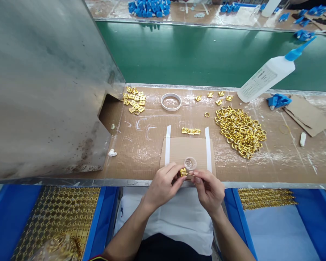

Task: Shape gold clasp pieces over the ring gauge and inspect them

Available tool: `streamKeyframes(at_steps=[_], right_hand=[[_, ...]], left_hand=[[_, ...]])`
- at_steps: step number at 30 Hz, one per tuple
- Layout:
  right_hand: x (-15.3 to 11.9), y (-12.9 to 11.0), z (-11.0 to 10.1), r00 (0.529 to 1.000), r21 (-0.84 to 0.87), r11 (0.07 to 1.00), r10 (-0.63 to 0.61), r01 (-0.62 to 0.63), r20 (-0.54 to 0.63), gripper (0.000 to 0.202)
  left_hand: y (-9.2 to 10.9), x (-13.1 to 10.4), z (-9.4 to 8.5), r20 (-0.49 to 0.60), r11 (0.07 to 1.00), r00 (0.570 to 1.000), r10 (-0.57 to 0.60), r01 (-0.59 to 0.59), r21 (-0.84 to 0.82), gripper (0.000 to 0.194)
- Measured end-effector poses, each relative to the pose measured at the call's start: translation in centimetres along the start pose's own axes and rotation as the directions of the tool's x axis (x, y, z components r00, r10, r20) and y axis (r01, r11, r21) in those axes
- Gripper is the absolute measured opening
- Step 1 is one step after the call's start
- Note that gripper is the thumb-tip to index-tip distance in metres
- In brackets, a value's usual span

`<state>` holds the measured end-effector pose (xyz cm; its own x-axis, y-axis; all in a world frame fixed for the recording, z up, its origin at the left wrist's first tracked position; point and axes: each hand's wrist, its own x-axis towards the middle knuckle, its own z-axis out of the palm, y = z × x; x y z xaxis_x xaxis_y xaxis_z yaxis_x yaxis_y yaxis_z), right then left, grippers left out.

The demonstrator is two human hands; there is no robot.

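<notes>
Between its thumb and fingers, my left hand point(164, 184) holds a small gold piece point(183, 172) above the near edge of a taped cardboard sheet point(188, 148). My right hand point(209, 190) pinches a thin stick point(190, 174) whose tip points left and reaches the gold piece. Just beyond my fingertips sits a small clear round cup point(190, 163). Farther up, a short row of gold pieces point(191, 131) lies at the sheet's far edge.
A pile of gold rings point(241, 132) lies right, a white bottle point(266, 79) leaning behind it. Gold squares point(136, 99) and a tape roll point(171, 102) lie farther back. A metal housing point(43, 83) stands left. Blue trays point(97, 217) flank my lap below the table edge.
</notes>
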<state>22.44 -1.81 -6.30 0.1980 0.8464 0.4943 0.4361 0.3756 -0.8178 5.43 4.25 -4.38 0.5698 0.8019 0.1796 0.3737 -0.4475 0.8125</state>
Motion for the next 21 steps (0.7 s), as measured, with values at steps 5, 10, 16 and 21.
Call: streamKeyframes(at_steps=[5,10,16,21], right_hand=[[-0.1,-0.1,0.1,0.998,0.043,0.998,0.046,-0.045,-0.030,0.018],[0.6,-0.2,0.6,0.977,-0.026,0.995,0.092,-0.099,-0.191,0.016],[1.8,-0.4,1.1,0.985,-0.233,0.969,0.043,-0.082,-0.167,0.017],[1.6,-0.2,1.0,0.988,-0.237,0.966,0.074,-0.105,-0.137,0.017]], left_hand=[[0.0,0.0,0.0,0.001,1.000,1.000,-0.008,0.008,-0.008,0.019],[-0.1,0.0,-0.1,0.002,1.000,1.000,-0.006,0.006,-0.030,0.020],[0.0,-0.1,-0.3,0.025,0.999,1.000,-0.017,0.018,-0.048,0.020],[-0.1,-0.1,-0.3,0.024,0.999,1.000,-0.013,0.014,-0.043,0.021]])
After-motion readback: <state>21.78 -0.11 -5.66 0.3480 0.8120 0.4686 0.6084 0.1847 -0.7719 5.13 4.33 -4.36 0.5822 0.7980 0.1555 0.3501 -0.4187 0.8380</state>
